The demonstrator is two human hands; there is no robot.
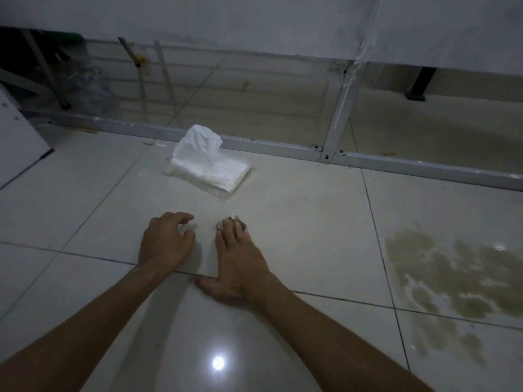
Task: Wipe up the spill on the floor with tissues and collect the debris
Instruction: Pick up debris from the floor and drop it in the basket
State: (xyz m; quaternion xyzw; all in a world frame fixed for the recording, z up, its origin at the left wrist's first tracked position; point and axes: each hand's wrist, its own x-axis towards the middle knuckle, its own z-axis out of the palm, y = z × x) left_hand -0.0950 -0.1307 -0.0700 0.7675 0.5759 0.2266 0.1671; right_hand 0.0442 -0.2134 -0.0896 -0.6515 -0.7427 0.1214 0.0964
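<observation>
One hand [239, 264] on small debris [228, 220]

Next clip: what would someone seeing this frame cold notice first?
The brownish spill spreading over the tiles at the right edge draws the eye first, away from both hands. Next comes the white tissue pack lying mid-floor by the metal frame rail, one sheet sticking up. In front of it the right hand presses straight fingers onto a small brownish lump, with the left hand beside it.
</observation>
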